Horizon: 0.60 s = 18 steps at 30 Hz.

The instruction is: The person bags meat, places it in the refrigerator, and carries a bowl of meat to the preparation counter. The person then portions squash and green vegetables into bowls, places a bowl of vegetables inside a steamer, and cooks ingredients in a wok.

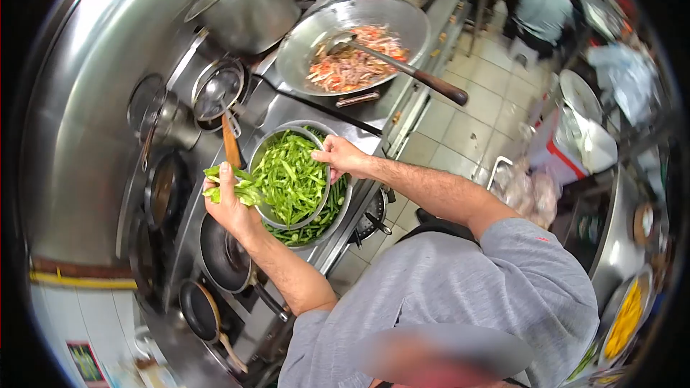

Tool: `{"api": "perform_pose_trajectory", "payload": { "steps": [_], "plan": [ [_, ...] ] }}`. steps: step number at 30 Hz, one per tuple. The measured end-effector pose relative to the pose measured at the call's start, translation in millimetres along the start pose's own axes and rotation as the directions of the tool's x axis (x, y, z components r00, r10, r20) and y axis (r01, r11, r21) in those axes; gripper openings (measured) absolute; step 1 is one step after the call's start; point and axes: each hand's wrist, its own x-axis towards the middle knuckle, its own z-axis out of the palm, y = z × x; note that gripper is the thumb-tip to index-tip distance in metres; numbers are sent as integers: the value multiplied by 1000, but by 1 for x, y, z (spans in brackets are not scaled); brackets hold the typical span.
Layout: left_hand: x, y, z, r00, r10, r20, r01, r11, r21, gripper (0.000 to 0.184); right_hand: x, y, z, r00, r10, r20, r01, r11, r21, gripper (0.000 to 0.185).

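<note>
My left hand (231,205) is closed around some green pepper strips (244,190), part of which stick out past the fingers. It is at the left side of a metal bowl (325,205) full of the same cut green strips. My right hand (343,156) grips the bowl's right rim, thumb on top. Beneath this bowl is a larger metal bowl (343,217) with darker cut green vegetables, which look like green beans. How far the upper bowl rests on the lower one I cannot tell.
A wok (291,65) with shredded orange and pale food stands ahead; its wood-handled ladle (410,68) juts right. Left are a tall pot (248,14), a strainer (218,93) and a wooden handle (231,144). Frying pans (223,251) sit nearer me. Another person (544,11) is at upper right.
</note>
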Motion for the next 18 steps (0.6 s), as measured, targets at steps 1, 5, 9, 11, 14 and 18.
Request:
{"api": "perform_pose_trajectory", "payload": {
  "steps": [1, 5, 9, 11, 14, 18],
  "plan": [
    [0, -2, 3, 999, 1, 48, 0, 999, -36, 12, -11, 0, -3, 998, -38, -50, 38, 999, -12, 32],
    [-31, 5, 31, 987, -65, 148, 68, 997, -20, 12, -87, 17, -31, 961, -75, -266, 75, 997, -12, 32],
    [-66, -9, 79, 903, -97, 419, 192, 963, -190, 13, -208, 27, -64, 861, -73, -503, 128, 989, 76, 23],
    [-94, -17, 115, 787, -122, 604, 296, 935, -196, 12, -271, 39, -82, 769, -112, -629, 176, 984, 39, 19],
    [-168, -9, 178, 682, -17, 731, 230, 954, -193, 10, -369, 55, -92, 516, -230, -825, 384, 923, -18, 17],
    [-312, 27, 243, 246, -74, 967, 551, 831, -77, 9, -528, 82, -78, 36, -276, -960, 373, 895, -244, 11]
  ]
}}
